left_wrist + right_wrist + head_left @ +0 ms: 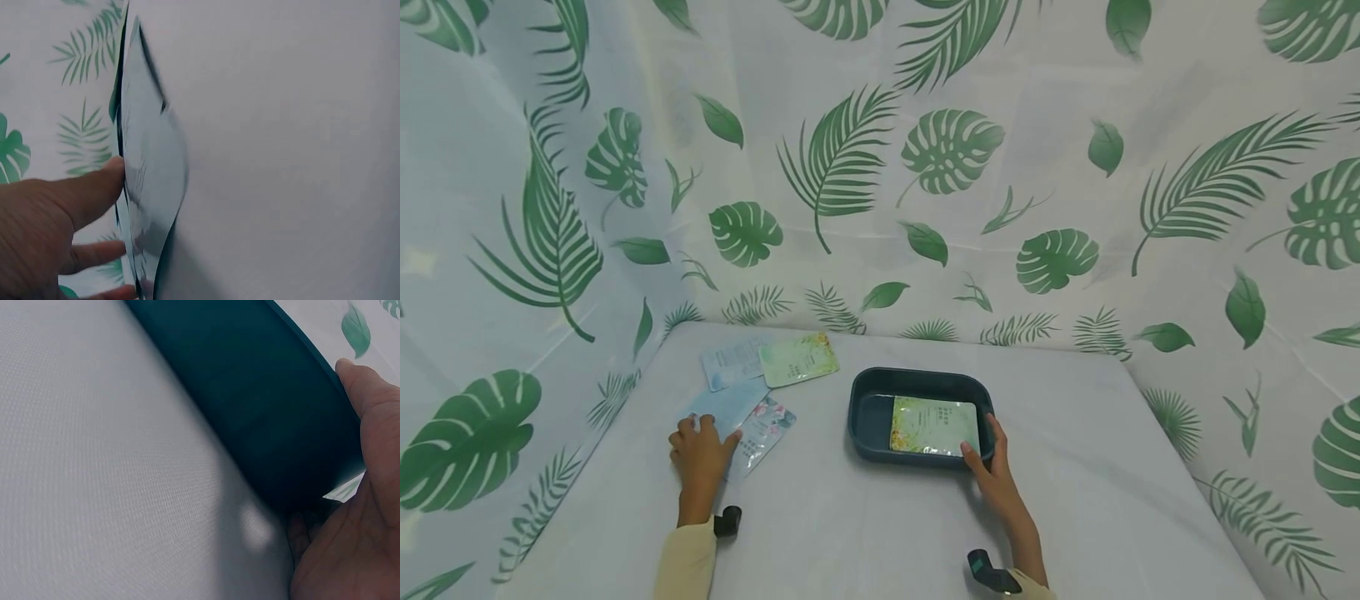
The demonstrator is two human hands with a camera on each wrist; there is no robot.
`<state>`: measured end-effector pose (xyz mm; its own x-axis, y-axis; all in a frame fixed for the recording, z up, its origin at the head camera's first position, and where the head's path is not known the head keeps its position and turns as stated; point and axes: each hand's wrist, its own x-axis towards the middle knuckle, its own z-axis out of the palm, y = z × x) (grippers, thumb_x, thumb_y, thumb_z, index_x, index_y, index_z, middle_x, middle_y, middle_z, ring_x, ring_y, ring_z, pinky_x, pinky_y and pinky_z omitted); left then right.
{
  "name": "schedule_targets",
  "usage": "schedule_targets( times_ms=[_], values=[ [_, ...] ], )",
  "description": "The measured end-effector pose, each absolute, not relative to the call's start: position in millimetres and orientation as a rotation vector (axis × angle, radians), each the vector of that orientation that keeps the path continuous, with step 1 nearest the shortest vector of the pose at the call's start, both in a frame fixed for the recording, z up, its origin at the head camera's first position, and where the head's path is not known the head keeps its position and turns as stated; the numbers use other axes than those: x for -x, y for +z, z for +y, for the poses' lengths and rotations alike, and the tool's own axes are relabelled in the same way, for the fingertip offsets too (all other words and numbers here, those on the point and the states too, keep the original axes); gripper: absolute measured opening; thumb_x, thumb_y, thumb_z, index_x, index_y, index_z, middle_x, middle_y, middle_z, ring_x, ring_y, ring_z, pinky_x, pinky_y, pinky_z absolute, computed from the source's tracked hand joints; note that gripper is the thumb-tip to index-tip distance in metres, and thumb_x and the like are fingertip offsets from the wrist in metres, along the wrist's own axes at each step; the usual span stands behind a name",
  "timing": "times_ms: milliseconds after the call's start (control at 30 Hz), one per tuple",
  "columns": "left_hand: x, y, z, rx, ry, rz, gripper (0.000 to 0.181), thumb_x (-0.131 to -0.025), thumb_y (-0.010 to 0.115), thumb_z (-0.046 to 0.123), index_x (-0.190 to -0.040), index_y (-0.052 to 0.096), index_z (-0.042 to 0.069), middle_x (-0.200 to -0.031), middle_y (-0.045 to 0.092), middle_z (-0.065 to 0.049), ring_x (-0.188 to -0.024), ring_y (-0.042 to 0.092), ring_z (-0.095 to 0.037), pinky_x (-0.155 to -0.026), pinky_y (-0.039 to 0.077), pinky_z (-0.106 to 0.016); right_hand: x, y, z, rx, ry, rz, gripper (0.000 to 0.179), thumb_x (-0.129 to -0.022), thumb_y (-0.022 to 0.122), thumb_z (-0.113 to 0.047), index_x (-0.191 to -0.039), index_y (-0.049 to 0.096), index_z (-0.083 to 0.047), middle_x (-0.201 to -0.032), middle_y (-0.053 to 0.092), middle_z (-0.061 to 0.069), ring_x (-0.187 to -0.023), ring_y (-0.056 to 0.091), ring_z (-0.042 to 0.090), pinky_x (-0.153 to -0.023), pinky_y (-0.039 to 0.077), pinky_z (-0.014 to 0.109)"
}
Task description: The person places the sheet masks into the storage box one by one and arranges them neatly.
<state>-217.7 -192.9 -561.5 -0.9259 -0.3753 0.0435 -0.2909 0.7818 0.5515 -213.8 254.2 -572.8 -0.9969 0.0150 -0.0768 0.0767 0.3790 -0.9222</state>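
Observation:
My left hand (pixel 702 457) is over a plain light blue face mask sachet (pixel 730 403), fingers bent at its left edge and thumb at its lower right. From the left wrist, the sachet (pixel 153 169) appears nearly edge-on, with the thumb and fingertips against it. Partly beneath lies a pink-flowered sachet (pixel 765 433). My right hand (pixel 997 483) holds the near right corner of a dark blue tray (pixel 871 414), thumb over the rim. A green and yellow sachet (pixel 934 425) lies flat inside. In the right wrist view, the tray's outer wall (pixel 250 394) meets the hand.
Behind the light blue sachet lie a green-yellow sachet (pixel 799 360) and a pale blue printed sachet (pixel 732 364), overlapping at their edges. All rest on a white-covered table (pixel 850 533). Leaf-printed cloth (pixel 955 267) rises behind the table and at both sides.

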Motion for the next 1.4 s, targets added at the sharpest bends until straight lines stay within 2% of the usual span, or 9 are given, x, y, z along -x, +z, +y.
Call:
schedule_targets(
  times_ms=[200,433,600,767,1033,1133,1267,1333,1400],
  values=[
    [207.6,-560.4,-180.5,-0.589,-0.844,-2.73,0.067,-0.086,0.075,0.024,-0.125,0.042,-0.019,-0.119,0.033,-0.043,-0.107,0.034,-0.053,-0.085,0.033,-0.062,211.3,-563.1,252.3,-0.103,-1.716,2.528,0.077,-0.101,0.05,-0.039,-0.156,-0.003,-0.027,-0.164,-0.008,0.016,-0.151,-0.007,0.04,-0.115,0.004,0.066],
    [205.1,-560.2,-181.7,-0.559,-0.796,-2.774,0.069,-0.083,0.078,0.027,-0.12,0.042,-0.019,-0.111,0.035,-0.038,-0.103,0.033,-0.049,-0.082,0.035,-0.059,205.6,-543.2,246.8,-0.119,-1.714,2.492,0.077,-0.101,0.05,-0.031,-0.157,-0.003,-0.019,-0.163,-0.009,0.02,-0.15,-0.008,0.043,-0.115,0.003,0.067],
    [205.1,-559.7,-183.3,-0.534,-0.821,-2.806,0.069,-0.082,0.079,0.027,-0.117,0.041,-0.018,-0.112,0.034,-0.04,-0.103,0.031,-0.05,-0.082,0.034,-0.061,211.4,-556.0,250.7,-0.118,-1.706,2.516,0.077,-0.101,0.05,-0.036,-0.156,-0.003,-0.025,-0.164,-0.008,0.017,-0.151,-0.007,0.041,-0.115,0.003,0.066],
    [207.5,-557.1,-186.2,-0.55,-0.887,-2.828,0.073,-0.078,0.082,0.028,-0.114,0.037,-0.017,-0.106,0.035,-0.038,-0.096,0.031,-0.048,-0.079,0.034,-0.059,215.2,-568.7,253.8,-0.105,-1.696,2.559,0.078,-0.1,0.05,-0.042,-0.156,-0.003,-0.03,-0.164,-0.008,0.015,-0.151,-0.006,0.04,-0.115,0.004,0.067],
    [203.0,-551.1,-186.4,-0.642,-0.92,-2.928,0.092,-0.077,0.082,0.035,-0.126,0.028,-0.022,-0.111,0.042,-0.044,-0.101,0.04,-0.055,-0.084,0.037,-0.062,214.4,-571.6,253.1,-0.106,-1.701,2.563,0.077,-0.1,0.049,-0.041,-0.156,-0.002,-0.029,-0.165,-0.008,0.014,-0.151,-0.006,0.04,-0.114,0.004,0.067],
    [201.0,-549.0,-187.4,-0.652,-0.919,-2.934,0.085,-0.077,0.083,0.033,-0.12,0.033,-0.021,-0.105,0.05,-0.041,-0.096,0.048,-0.053,-0.079,0.042,-0.058,214.4,-572.1,252.5,-0.095,-1.713,2.559,0.077,-0.101,0.05,-0.04,-0.156,-0.002,-0.028,-0.164,-0.007,0.015,-0.15,-0.006,0.041,-0.114,0.004,0.067],
    [199.3,-546.7,-188.7,-0.646,-0.942,-2.951,0.068,-0.078,0.082,0.028,-0.111,0.042,-0.016,-0.094,0.058,-0.032,-0.081,0.055,-0.039,-0.069,0.046,-0.049,214.8,-572.5,251.8,-0.089,-1.707,2.57,0.076,-0.101,0.05,-0.039,-0.156,-0.001,-0.027,-0.164,-0.007,0.016,-0.15,-0.005,0.041,-0.115,0.004,0.067],
    [199.4,-546.4,-188.3,-0.621,-0.959,-2.955,0.064,-0.079,0.081,0.024,-0.111,0.044,-0.016,-0.095,0.055,-0.031,-0.079,0.054,-0.036,-0.069,0.046,-0.047,214.8,-572.0,251.8,-0.094,-1.696,2.578,0.076,-0.101,0.049,-0.04,-0.156,-0.002,-0.028,-0.165,-0.007,0.015,-0.151,-0.005,0.041,-0.115,0.005,0.066],
    [200.0,-545.7,-187.0,-0.597,-0.983,-2.943,0.063,-0.079,0.081,0.021,-0.113,0.045,-0.017,-0.1,0.049,-0.034,-0.083,0.052,-0.039,-0.072,0.046,-0.048,214.5,-570.9,251.9,-0.1,-1.686,2.58,0.076,-0.101,0.049,-0.041,-0.156,-0.003,-0.028,-0.165,-0.007,0.015,-0.151,-0.005,0.04,-0.115,0.005,0.067]
  ],
)
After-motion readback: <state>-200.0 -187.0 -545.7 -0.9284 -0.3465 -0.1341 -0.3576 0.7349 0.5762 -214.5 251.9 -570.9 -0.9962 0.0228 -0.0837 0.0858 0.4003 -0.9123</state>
